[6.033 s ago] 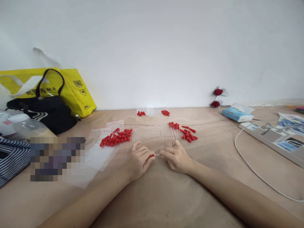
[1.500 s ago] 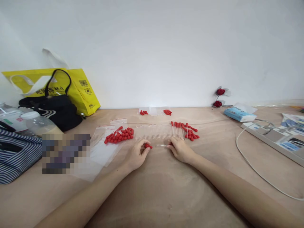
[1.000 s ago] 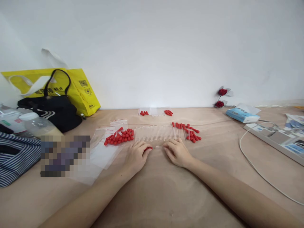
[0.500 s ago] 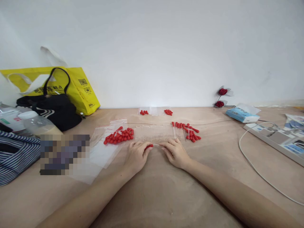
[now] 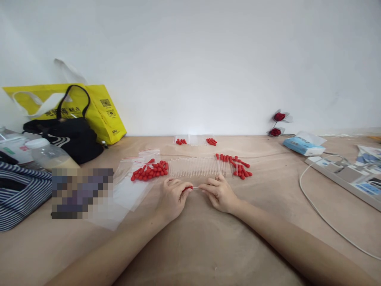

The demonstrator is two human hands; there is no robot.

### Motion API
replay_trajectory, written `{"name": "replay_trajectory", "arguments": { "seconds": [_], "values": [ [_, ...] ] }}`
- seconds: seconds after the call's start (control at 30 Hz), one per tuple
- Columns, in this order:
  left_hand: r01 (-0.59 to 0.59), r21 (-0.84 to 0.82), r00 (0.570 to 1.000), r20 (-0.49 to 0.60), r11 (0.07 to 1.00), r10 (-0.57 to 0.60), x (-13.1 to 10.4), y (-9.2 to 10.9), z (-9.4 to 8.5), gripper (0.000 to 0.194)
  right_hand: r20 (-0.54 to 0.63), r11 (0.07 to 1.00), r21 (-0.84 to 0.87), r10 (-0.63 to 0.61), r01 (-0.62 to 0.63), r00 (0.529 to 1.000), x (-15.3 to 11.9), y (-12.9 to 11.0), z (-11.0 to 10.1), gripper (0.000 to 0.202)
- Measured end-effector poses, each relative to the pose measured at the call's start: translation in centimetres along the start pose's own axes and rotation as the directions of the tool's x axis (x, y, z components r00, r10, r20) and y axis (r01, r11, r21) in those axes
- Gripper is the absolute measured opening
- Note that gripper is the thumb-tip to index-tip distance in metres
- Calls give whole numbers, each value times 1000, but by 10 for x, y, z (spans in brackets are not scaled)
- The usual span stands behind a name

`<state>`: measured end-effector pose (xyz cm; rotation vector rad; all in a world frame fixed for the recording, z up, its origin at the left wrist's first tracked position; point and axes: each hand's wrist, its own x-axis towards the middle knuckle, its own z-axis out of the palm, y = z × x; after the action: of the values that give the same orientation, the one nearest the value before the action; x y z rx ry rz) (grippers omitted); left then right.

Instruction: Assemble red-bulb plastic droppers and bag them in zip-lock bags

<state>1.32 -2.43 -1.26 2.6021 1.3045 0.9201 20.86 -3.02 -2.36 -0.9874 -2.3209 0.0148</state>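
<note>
My left hand (image 5: 175, 197) pinches a red rubber dropper bulb (image 5: 188, 188), mostly covered by the fingers. Pinched in my right hand (image 5: 219, 193) is a thin glass dropper tube (image 5: 195, 188), which spans the short gap and meets the bulb's end; whether it sits inside the bulb I cannot tell. Just beyond both hands lies a row of clear glass tubes (image 5: 192, 167). Left of that row is a pile of red bulbs (image 5: 150, 171) on clear zip bags (image 5: 123, 194). At its right end lie several tubes with red bulbs on them (image 5: 242, 171).
Two small bags of red-bulbed droppers (image 5: 181, 141) lie by the wall. On the left stand a yellow bag (image 5: 111, 119), a black bag (image 5: 77, 139), a bottle (image 5: 56, 155) and a striped bag (image 5: 24, 194). Tissues (image 5: 303, 145), a power strip (image 5: 351, 178) and a white cable (image 5: 315, 212) occupy the right.
The two hands have shifted slightly, and the glass tube now lines up level with the red bulb and touches its end. The view has moved a little.
</note>
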Motion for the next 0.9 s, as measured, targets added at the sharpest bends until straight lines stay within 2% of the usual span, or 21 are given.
{"name": "replay_trajectory", "arguments": {
  "seconds": [0.13, 0.53, 0.8, 0.9],
  "values": [
    [-62, 12, 998, 13, 998, 61, -3, 3, -1, 19, 51, 999, -42, -25, 27, 998, 0, 1, -2, 29],
    [-157, 46, 988, 10, 987, 157, -2, 5, 1, 17, 40, 999, -27, -36, 37, 999, 1, -2, 2, 27],
    [-150, 43, 988, 53, 988, 148, 2, 3, 1, 17, 52, 997, 48, -65, 63, 997, 5, 5, 1, 25],
    [-157, 42, 987, 37, 987, 156, 2, 1, 2, 16, 40, 995, 75, -72, 68, 997, 5, 6, 1, 24]
  ]
}}
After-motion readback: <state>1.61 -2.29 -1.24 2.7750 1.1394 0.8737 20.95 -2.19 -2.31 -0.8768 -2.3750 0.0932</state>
